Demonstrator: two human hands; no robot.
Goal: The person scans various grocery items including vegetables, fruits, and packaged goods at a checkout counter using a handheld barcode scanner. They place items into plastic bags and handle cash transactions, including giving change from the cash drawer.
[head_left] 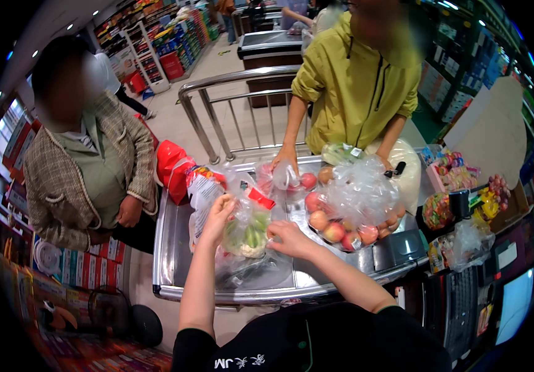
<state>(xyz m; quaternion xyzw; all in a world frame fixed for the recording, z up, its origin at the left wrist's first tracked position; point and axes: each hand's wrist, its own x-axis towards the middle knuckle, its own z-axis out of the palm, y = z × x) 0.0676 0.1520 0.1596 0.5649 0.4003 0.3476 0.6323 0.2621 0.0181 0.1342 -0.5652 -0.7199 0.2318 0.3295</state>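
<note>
A clear plastic bag [237, 239] with what looks like cauliflower and green stems lies on the metal checkout counter [183, 282]. My left hand [218, 214] is closed on the bag's gathered upper part, beside a small red strip [261, 198]. On the bag's right side, my right hand [288, 237] has its fingers curled in and pinches the plastic. Left of my left hand lies a white printed package [203, 201], with a red bag [173, 170] behind it. A large clear bag of apples [341, 232] rests to the right of my right hand.
Across the counter, a person in a yellow jacket [357, 87] has both hands among the bags. Another person in a checked jacket [87, 180] stands at the left. A metal railing [242, 77] runs behind. At the right are a keyboard [462, 307], a screen [515, 307] and sweets [456, 170].
</note>
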